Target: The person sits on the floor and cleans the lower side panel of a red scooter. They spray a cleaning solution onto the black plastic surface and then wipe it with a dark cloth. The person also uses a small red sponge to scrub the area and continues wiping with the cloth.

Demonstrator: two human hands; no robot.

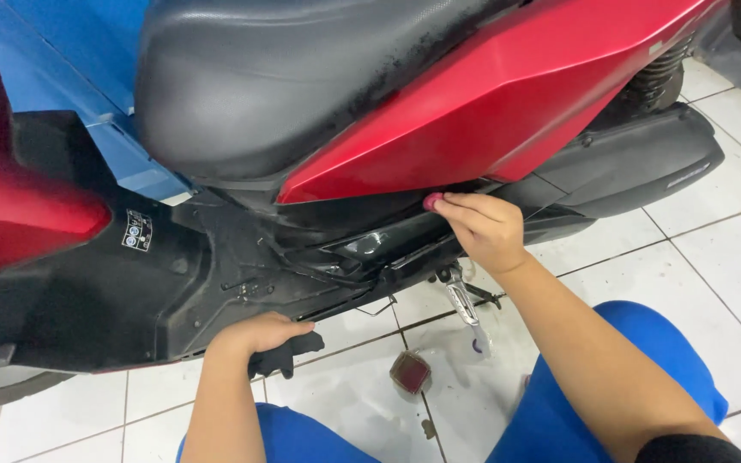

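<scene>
A red scooter with a black seat (285, 77) and a red side panel (490, 94) fills the upper view. My right hand (482, 227) is closed on a screwdriver with a small pink-red handle (433, 201), pressed in under the lower edge of the red panel. My left hand (255, 334) grips the lower edge of the black floor panel (113, 291), fingers curled under it beside a black rubber piece (289, 350).
White floor tiles (696, 257) lie beneath. A small dark red square part (411, 371) rests on the floor between my blue-trousered knees (662, 343). A chrome footpeg bracket (460, 296) hangs below the scooter. A blue surface (70, 51) stands behind.
</scene>
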